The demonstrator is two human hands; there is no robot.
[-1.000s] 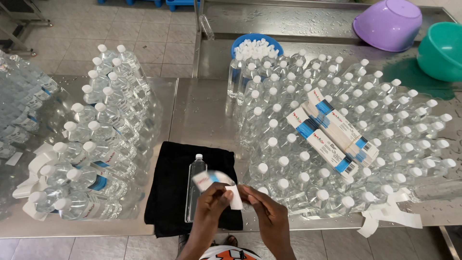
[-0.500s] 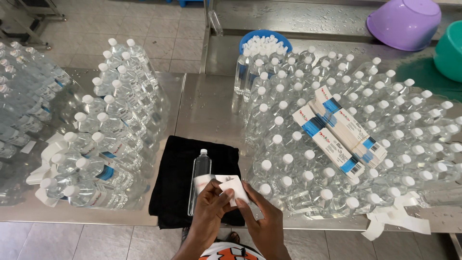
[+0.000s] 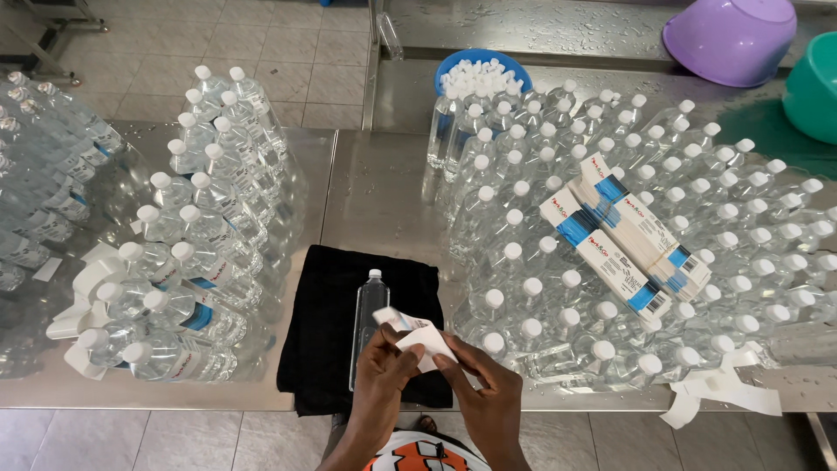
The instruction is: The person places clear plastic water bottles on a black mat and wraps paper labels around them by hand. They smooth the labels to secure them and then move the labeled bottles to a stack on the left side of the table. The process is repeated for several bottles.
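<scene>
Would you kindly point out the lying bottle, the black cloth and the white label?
lying bottle (image 3: 370,305), head view, on its clear body.
black cloth (image 3: 321,331), head view, on its bare left half.
white label (image 3: 422,338), head view, on its middle.

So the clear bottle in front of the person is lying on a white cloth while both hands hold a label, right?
Not quite: the head view shows the cloth is black, not white. The clear bottle does lie on it, and the left hand and right hand both hold the label.

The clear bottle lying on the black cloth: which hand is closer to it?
Left. The left hand overlaps the lower end of the clear bottle; the right hand sits off to its right, both pinching the white label.
</scene>
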